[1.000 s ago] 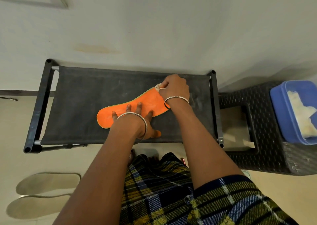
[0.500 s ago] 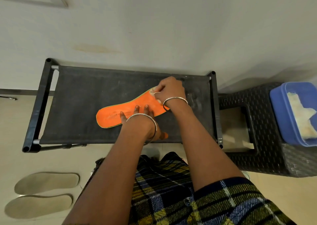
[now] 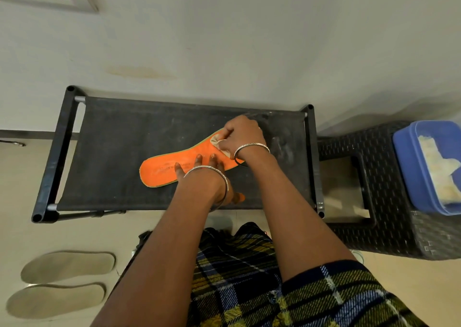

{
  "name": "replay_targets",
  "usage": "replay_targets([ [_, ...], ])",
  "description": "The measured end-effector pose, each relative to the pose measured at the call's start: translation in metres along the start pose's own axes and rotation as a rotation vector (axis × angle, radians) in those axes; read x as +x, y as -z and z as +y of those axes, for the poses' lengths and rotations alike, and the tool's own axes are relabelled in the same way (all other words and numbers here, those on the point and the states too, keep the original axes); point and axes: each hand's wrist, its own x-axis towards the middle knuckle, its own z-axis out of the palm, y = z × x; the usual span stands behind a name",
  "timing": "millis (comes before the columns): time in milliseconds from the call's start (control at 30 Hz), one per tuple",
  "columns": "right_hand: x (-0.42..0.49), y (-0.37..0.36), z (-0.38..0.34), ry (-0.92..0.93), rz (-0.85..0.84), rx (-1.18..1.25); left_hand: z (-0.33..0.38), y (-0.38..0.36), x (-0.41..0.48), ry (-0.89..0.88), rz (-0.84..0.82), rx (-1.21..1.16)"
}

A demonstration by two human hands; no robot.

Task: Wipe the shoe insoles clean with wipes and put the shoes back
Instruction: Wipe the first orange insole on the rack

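Orange foam insole point(image 3: 169, 172) flat on black fabric rack point(image 3: 112, 139). Left hand point(image 3: 207, 177), fingers straight, pins its middle; right hand point(image 3: 243, 134) curls round crumpled beige wipe point(image 3: 218, 143) at its right end. Two grey insoles point(image 3: 67, 266) on floor, near left. Wiping seemingly underway; shoes unseen, return pending.

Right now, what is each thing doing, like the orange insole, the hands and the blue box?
Orange foam insole: flat on black fabric rack.
Left hand: presses insole, fingers straight.
Right hand: grips beige wipe on insole.
Blue plastic box: open, wipes inside.
Two grey insoles: flat on floor.
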Motion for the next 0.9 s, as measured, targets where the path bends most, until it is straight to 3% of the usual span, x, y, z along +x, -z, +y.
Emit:
replay_targets([
  [233,0.012,0.011,0.018,-0.271,0.286,-0.051,-0.002,0.006,-0.004,-0.009,0.000,-0.004],
  [333,0.013,0.004,0.012,-0.222,0.226,-0.033,0.001,0.013,-0.012,-0.041,0.094,-0.106],
  [500,0.006,-0.003,-0.002,-0.024,0.013,-0.008,-0.002,-0.004,0.009,0.004,-0.007,-0.002],
  [667,0.007,0.015,0.017,-0.240,0.279,0.133,-0.006,0.003,0.001,-0.022,0.014,-0.020],
  [733,0.007,0.013,0.017,-0.246,0.324,0.159,-0.007,0.002,0.000,-0.017,0.005,-0.021],
  [900,0.004,-0.002,0.002,-0.040,0.097,0.130,-0.006,-0.001,0.003,-0.013,0.017,-0.015],
])
